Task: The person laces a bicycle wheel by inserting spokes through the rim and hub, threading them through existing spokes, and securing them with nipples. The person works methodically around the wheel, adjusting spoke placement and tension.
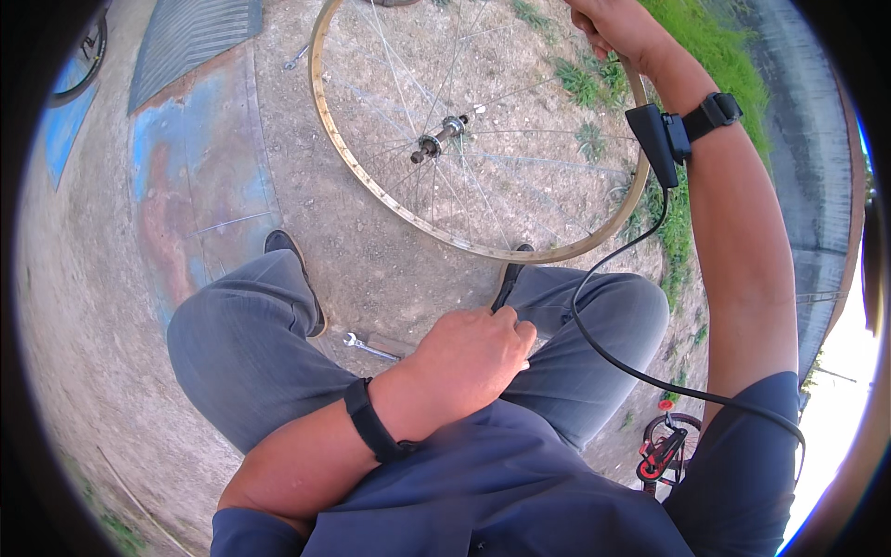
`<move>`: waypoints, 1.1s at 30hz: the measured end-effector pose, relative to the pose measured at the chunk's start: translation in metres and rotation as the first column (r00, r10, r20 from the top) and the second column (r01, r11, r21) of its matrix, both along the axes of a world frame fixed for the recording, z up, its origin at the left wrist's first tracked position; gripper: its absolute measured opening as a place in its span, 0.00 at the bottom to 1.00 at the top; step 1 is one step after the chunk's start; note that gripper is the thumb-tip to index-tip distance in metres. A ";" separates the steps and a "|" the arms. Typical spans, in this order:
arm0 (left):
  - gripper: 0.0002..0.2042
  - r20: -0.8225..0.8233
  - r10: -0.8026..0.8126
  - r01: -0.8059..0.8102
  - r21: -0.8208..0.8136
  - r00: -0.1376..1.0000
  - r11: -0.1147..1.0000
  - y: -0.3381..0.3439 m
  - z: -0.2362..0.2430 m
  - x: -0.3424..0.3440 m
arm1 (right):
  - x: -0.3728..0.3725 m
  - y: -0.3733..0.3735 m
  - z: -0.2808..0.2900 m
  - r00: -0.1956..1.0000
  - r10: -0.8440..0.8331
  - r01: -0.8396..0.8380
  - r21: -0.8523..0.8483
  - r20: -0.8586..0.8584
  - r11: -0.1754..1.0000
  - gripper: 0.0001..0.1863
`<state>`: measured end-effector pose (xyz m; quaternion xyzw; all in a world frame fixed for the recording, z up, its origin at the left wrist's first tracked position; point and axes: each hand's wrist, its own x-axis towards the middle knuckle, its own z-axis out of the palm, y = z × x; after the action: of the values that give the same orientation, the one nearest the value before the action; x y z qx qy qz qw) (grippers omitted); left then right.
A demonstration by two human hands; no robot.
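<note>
A bare bicycle wheel (371,190) with a worn tan rim, thin spokes and a dark hub (439,139) is in front of my legs, with no tyre on it. At the upper right my right hand (620,32) is closed on the wheel's rim, partly cut off by the picture's top edge. My left hand (469,360) is curled in a fist over my lap, apart from the wheel; whatever its fingers may hold is hidden. Below the wheel, between my feet, a metal wrench (371,347) lies on the dirt.
Another wrench (296,58) lies left of the rim. A rusty blue metal sheet (209,172) and a ridged grey panel (197,42) are on the left. A black cable (603,351) runs from my right wrist. Behind on the right stands a red and black bicycle (664,450).
</note>
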<state>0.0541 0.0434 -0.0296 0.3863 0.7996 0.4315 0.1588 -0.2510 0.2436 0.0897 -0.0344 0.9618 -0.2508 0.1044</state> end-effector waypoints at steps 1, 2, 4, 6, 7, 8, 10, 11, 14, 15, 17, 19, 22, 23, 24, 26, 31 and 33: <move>0.13 0.003 -0.001 0.001 -0.006 1.000 1.000 0.000 0.000 0.000 | 0.000 0.001 0.000 1.000 0.001 -0.001 -0.003 -0.014 1.000 0.31; 0.13 0.001 -0.003 0.003 -0.008 1.000 1.000 0.000 0.000 0.000 | 0.000 0.002 -0.001 1.000 -0.001 0.001 -0.026 0.000 1.000 0.31; 0.13 -0.005 -0.004 0.004 -0.012 1.000 1.000 -0.001 -0.001 0.000 | -0.001 0.003 -0.001 1.000 -0.004 0.006 -0.071 0.025 0.997 0.31; 0.13 -0.005 -0.006 0.006 -0.013 1.000 1.000 0.000 -0.001 0.000 | -0.002 0.004 -0.002 0.999 -0.009 0.012 -0.078 0.033 0.997 0.30; 0.13 -0.005 -0.006 0.006 -0.014 1.000 1.000 0.000 -0.001 0.000 | -0.003 0.005 -0.002 0.999 -0.012 0.015 -0.082 0.037 0.997 0.30; 0.13 -0.005 -0.007 0.007 -0.013 1.000 1.000 0.000 -0.002 0.000 | -0.003 0.005 -0.002 0.999 -0.010 0.012 -0.080 0.032 0.997 0.30; 0.14 -0.002 -0.007 0.006 -0.013 1.000 1.000 0.000 -0.002 0.001 | -0.003 0.005 -0.003 1.000 -0.004 0.006 -0.077 0.021 0.997 0.29; 0.14 -0.002 -0.008 0.008 -0.015 1.000 1.000 0.000 -0.002 0.001 | -0.003 0.004 -0.003 1.000 -0.003 0.005 -0.079 0.026 0.997 0.29; 0.14 -0.001 -0.013 0.013 -0.025 1.000 1.000 0.000 -0.002 0.001 | -0.003 0.004 -0.002 1.000 0.006 -0.003 -0.086 0.030 0.996 0.28; 0.14 0.000 -0.015 0.015 -0.029 1.000 0.999 0.000 -0.002 0.001 | -0.002 0.004 -0.002 1.000 0.010 -0.008 -0.087 0.027 0.996 0.28; 0.14 0.001 -0.017 0.017 -0.030 1.000 0.999 0.000 -0.002 0.001 | -0.002 0.004 -0.002 1.000 0.008 -0.006 -0.086 0.025 0.996 0.28; 0.14 0.004 -0.018 0.018 -0.024 1.000 1.000 -0.001 -0.002 0.000 | -0.004 0.003 -0.003 1.000 -0.004 0.006 -0.083 0.028 0.997 0.28; 0.13 0.006 -0.016 0.016 -0.030 1.000 0.999 -0.001 -0.002 0.001 | -0.004 0.004 -0.004 1.000 -0.015 0.016 -0.088 0.020 0.996 0.29; 0.13 0.011 -0.012 0.012 -0.021 1.000 1.000 -0.001 -0.002 0.001 | -0.004 0.004 -0.004 1.000 -0.023 0.025 -0.092 0.019 0.995 0.29; 0.13 0.017 -0.007 0.007 -0.013 1.000 1.000 -0.001 -0.002 0.001 | -0.004 0.004 -0.005 0.999 -0.030 0.032 -0.096 0.019 0.995 0.30; 0.13 0.030 0.003 -0.004 0.007 1.000 1.000 0.000 -0.003 0.002 | -0.005 0.003 -0.006 0.999 -0.038 0.040 -0.113 0.018 0.993 0.30; 0.13 0.038 0.011 -0.013 0.044 0.999 0.999 -0.001 -0.006 0.003 | -0.002 0.002 -0.005 0.998 -0.065 0.064 -0.094 -0.007 0.994 0.29; 0.13 0.031 0.015 -0.016 0.043 0.999 0.999 0.000 -0.007 0.003 | -0.002 0.003 -0.004 0.999 -0.053 0.052 -0.089 -0.007 0.995 0.29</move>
<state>0.0572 0.0432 -0.0363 0.3770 0.7905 0.4558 0.1591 -0.2530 0.2461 0.0855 -0.0149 0.9507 -0.2960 0.0915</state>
